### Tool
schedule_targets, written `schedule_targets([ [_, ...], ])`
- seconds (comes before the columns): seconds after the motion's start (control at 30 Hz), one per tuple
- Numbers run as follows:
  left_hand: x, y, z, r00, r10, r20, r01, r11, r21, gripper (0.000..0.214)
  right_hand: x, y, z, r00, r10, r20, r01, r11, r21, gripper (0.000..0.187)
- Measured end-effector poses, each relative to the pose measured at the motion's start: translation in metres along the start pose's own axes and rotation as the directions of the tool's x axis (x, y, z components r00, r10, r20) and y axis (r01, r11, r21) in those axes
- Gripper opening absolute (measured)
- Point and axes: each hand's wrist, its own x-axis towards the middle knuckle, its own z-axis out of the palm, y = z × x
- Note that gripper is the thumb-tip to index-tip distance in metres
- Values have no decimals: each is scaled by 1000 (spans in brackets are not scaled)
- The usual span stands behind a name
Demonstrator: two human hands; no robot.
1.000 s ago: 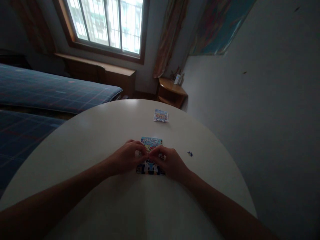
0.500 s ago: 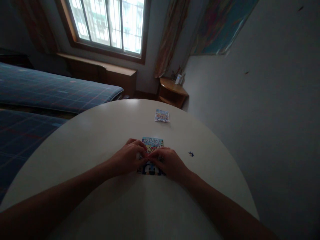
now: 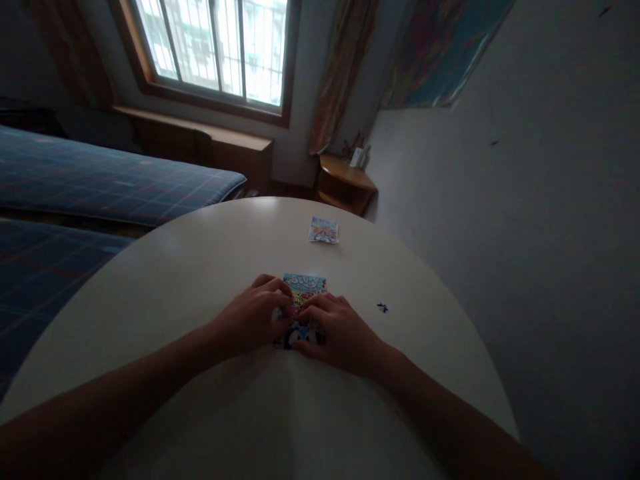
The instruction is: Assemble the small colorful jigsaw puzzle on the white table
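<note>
A small, brightly printed jigsaw puzzle (image 3: 306, 283) lies flat on the white round table (image 3: 170, 280), with bubble lettering on top and a blue cartoon face below. My left hand (image 3: 257, 312) rests on its left side, fingers curled and thumb close to them, gripping that edge. Over the right half is my right hand (image 3: 339, 327), its fingers apart from the thumb, which reaches across the lower part. Both hands cover the puzzle's sides. Right of them lies a small cluster of dark blue and white bits (image 3: 382, 307), apparently loose puzzle pieces.
Farther back on the table sits a small square printed packet (image 3: 323, 230). Beyond the table edge are a plaid mattress (image 3: 120, 177) at left, a wooden corner shelf (image 3: 347, 177) and a barred window (image 3: 215, 50). A pale wall (image 3: 525, 233) stands at right.
My right thumb has moved down and away from the fingers, opening the pinch. The fingertips of both hands have drawn apart, baring more of the puzzle's middle.
</note>
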Motion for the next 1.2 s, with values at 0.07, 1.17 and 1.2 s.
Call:
schedule_targets([
  [0.07,0,2,-1,1000,-1,10,1,1000,18,7,0,-3,-3,999,-42,12,42,997,-61,32],
  [1.17,0,-23,27,996,-84,23,81,990,117,46,-43,93,-71,819,513,256,-536,844,24,12],
  [1.2,1,-21,27,996,-85,22,81,988,135,46,-42,91,-70,832,492,255,-518,855,41,11],
])
